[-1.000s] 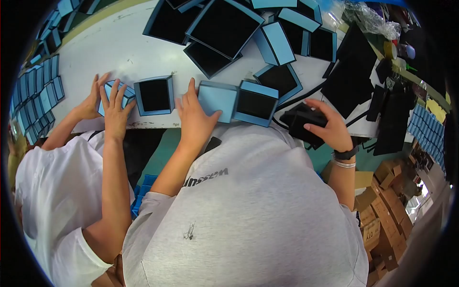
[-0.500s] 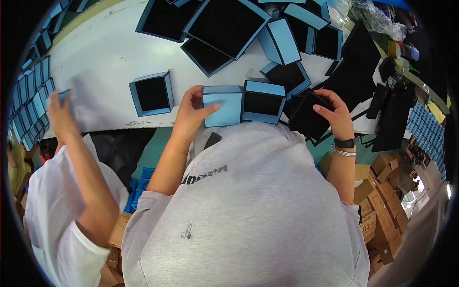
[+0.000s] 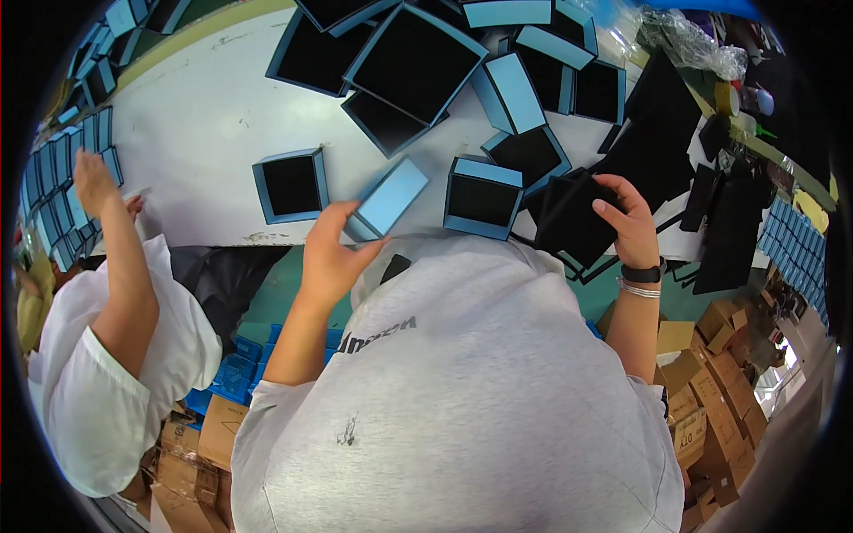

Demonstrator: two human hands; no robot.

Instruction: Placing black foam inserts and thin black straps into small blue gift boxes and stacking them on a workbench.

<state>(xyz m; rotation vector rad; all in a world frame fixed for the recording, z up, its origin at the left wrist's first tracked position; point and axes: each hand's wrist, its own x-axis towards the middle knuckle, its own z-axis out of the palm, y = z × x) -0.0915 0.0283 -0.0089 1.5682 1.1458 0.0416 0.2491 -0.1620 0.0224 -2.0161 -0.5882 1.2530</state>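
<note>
1. Bench (image 3: 204,107) with a white, scuffed top, chipped along its near edge, is spread across the view.
2. Its far part is crowded with dark-faced blue boxes (image 3: 418,67), heaped at angles; black sheets (image 3: 657,133) are piled to their right, near crumpled clear plastic (image 3: 697,53).
3. At the near edge, a tilted blue box (image 3: 391,202) is clamped at its lower-left end between left thumb and fingers; whether the bench is touched by it cannot be told.
4. Flat black pieces (image 3: 569,222) are gripped by the right hand (image 3: 626,218).
5. One dark-faced box (image 3: 484,197) is set between the hands, another (image 3: 290,185) beyond the left hand (image 3: 336,249).
6. Blue boxes are ranked in rows (image 3: 67,182) at far left, reached by a co-worker's hand (image 3: 95,182).
7. Below, cardboard boxes (image 3: 715,382) and blue bins (image 3: 233,375) are stacked.
</note>
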